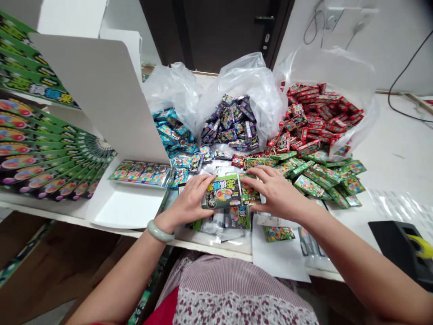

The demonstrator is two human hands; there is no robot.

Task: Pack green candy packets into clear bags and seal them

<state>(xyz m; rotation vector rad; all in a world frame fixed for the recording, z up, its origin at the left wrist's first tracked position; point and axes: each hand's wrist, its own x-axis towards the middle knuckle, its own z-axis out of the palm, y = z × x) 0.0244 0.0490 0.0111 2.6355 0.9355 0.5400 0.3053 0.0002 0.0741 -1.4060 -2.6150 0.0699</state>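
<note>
My left hand (188, 203) is closed on the left end of a small green printed box (222, 193), holding it just above the table's front edge. My right hand (275, 192) grips several small green packets (249, 193) at the box's right end, fingers curled around them. A jade bangle (158, 231) sits on my left wrist. More packets in clear wrap (233, 216) lie under the box.
Open plastic bags hold blue packets (171, 131), purple packets (232, 122) and red packets (311, 115); loose green packets (318, 178) lie to the right. A white display carton (111, 135) with a filled tray (142, 174) stands left, beside fanned flat green cartons (43, 158). A black tape dispenser (406, 248) sits at right.
</note>
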